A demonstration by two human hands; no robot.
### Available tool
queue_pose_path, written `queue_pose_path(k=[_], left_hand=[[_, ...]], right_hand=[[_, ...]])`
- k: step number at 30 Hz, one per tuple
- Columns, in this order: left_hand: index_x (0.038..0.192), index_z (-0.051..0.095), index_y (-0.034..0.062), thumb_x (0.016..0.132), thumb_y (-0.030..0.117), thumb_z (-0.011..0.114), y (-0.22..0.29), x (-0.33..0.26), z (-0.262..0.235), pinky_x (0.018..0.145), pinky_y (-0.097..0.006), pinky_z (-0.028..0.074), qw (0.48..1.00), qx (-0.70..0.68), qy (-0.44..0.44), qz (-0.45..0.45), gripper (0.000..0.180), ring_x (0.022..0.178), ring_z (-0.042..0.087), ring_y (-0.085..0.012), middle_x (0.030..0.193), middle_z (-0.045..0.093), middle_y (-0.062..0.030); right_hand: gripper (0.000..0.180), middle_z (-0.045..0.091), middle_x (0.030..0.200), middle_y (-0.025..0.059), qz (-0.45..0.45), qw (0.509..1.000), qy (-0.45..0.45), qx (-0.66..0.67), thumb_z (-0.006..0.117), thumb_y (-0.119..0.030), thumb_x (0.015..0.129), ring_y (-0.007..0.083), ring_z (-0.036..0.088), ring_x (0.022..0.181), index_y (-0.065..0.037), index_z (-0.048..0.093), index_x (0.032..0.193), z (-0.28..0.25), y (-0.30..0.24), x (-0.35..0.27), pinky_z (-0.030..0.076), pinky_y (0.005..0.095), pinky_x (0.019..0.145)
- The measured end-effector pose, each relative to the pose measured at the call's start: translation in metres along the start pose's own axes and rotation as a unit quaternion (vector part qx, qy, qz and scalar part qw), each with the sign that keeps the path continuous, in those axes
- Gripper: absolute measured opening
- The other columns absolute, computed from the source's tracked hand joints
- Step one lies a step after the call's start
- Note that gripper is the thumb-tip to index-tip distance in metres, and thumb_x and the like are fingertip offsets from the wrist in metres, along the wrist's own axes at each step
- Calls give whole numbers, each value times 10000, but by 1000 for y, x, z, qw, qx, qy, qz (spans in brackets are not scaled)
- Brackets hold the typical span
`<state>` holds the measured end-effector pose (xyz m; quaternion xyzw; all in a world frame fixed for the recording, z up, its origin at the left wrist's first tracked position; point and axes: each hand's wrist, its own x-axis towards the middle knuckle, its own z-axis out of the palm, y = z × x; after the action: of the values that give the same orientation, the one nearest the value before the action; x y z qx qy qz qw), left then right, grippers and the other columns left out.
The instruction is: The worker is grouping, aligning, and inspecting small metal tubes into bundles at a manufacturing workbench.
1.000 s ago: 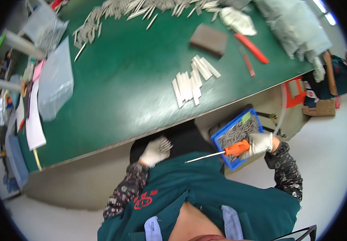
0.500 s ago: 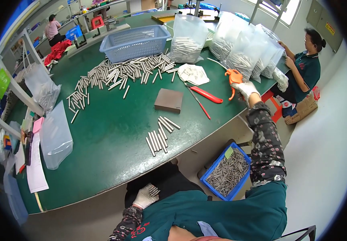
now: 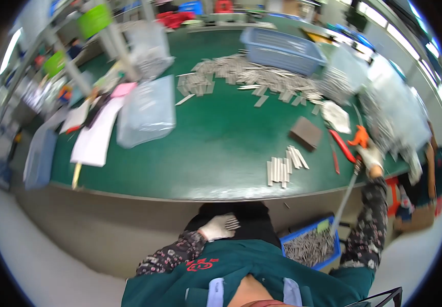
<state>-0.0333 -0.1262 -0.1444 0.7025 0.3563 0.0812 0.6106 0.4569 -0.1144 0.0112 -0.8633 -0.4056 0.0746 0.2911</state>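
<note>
While our left hand (image 3: pixel 218 228) keeps a batch of metal pins (image 3: pixel 232 223), our right hand (image 3: pixel 370 156) has the orange air gun (image 3: pixel 360 137)

As far as we can judge, the pins are only part-way through: a long loose heap (image 3: pixel 251 74) lies toward the back of the green bench (image 3: pixel 211 138), a small group (image 3: pixel 278 171) lies roughly lined up near its front edge, and many more fill the blue tray (image 3: pixel 336 249) below. We cannot tell which lot is finished.

Our left arm bends in from the lower left, the hand low over our lap, its grip curled closed around several pins, ends showing. Our right arm reaches forward across the bench edge, its grip seemingly closed on the air gun's handle, though blur softens the fingers; whether the gun touches the bench, we cannot tell.
</note>
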Motion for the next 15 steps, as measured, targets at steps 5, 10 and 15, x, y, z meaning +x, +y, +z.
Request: queue_pose_path(k=[5, 10, 15], left_hand=[[849, 474, 31, 654, 35, 664, 35, -36, -20, 599, -257, 450, 990, -138, 9, 27, 272, 637, 523, -105, 703, 547, -32], [889, 465, 56, 681, 36, 673, 100, -86, -60, 524, -256, 467, 915, -396, 7, 73, 295, 586, 547, -127, 696, 532, -42], [917, 462, 71, 743, -28, 576, 126, -81, -140, 490, -259, 466, 740, -595, 278, 146, 230, 600, 541, -161, 717, 516, -51]], right_hand=[[491, 555, 974, 237, -63, 975, 49, -209, 555, -370, 709, 375, 534, 901, -57, 505, 1085, -4, 10, -6, 418, 415, 746], [445, 542, 1083, 197, -112, 968, 182, -134, 567, -251, 762, 325, 514, 1007, -51, 494, 1153, -16, -23, -21, 397, 357, 849], [379, 550, 1084, 176, -212, 960, 179, -38, 567, -127, 782, 273, 536, 994, -27, 505, 1143, -17, -76, -54, 402, 312, 841]])
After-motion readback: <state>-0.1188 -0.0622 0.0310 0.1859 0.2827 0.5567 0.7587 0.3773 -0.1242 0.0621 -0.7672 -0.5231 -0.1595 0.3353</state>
